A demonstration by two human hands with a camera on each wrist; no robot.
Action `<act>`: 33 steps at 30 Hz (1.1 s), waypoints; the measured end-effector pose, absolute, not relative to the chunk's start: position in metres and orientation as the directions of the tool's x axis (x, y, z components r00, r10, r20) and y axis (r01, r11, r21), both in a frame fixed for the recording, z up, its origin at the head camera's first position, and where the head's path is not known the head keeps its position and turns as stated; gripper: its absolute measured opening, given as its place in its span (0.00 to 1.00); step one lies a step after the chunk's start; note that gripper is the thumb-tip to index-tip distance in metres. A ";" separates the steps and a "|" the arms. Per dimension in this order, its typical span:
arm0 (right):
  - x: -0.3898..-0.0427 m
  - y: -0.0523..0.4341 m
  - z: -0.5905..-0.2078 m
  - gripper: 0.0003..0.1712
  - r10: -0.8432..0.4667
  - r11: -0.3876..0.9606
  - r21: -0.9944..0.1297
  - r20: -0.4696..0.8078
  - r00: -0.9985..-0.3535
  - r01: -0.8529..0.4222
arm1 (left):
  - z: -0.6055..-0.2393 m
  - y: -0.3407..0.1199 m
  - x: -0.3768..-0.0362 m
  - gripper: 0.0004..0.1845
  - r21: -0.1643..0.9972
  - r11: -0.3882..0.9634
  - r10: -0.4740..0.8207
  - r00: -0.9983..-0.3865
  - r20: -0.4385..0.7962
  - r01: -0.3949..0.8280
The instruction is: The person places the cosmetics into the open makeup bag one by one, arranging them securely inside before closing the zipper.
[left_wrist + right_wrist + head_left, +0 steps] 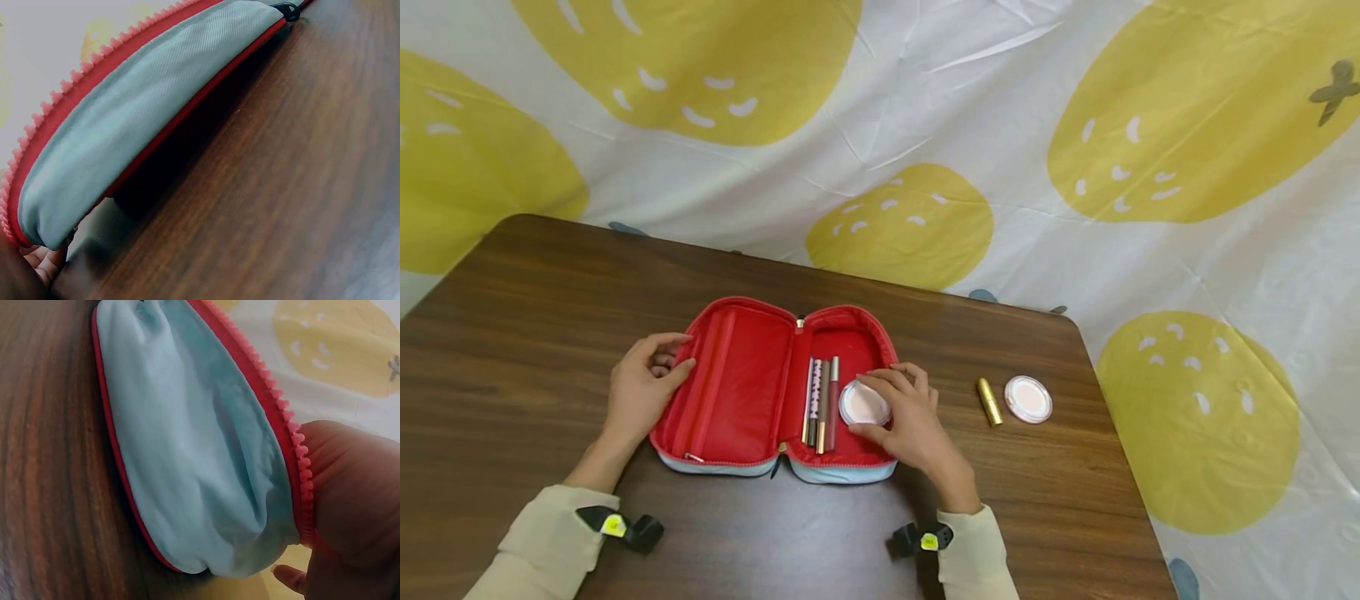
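A pouch [745, 400] with red lining and a pale blue outside lies unzipped and spread flat in the head view. My left hand [643, 379] grips its left edge, thumb over the rim; in the left wrist view, fingers [47, 265] show under the pale blue side. Inside the right half, my right hand [910, 412] has thumb and fingers around opposite edges of a round compact [862, 405]. Beside the compact several slim cosmetic pencils [814, 400] and a pink lip gloss tube [833, 404] lie side by side. The right wrist view shows mostly the pouch's outer side [194, 450].
To the right of the pouch, a gold lipstick tube [989, 402] and a second round compact [1028, 399] lie on the brown wooden table [1075, 483]. A white curtain with yellow shapes [895, 225] hangs behind the table's back edge.
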State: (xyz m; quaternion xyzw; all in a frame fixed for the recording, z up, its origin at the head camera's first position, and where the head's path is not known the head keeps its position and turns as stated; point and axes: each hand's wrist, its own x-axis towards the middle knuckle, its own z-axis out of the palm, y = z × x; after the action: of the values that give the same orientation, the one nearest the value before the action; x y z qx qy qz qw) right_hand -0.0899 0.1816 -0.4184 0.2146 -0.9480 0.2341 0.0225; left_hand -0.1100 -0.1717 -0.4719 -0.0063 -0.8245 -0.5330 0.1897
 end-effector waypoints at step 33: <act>-0.092 0.192 -0.412 0.20 -0.385 0.719 -0.573 0.141 -0.912 -0.392 | -0.470 -0.171 -0.108 0.16 0.882 0.428 -0.190 -0.935 0.300 0.196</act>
State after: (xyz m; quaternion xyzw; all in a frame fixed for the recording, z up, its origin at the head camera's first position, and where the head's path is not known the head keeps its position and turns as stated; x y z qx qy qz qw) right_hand -0.0915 0.1922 -0.4116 0.2097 -0.9272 0.3103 0.0056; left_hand -0.1084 -0.1706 -0.4701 -0.0018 -0.8255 -0.5348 0.1803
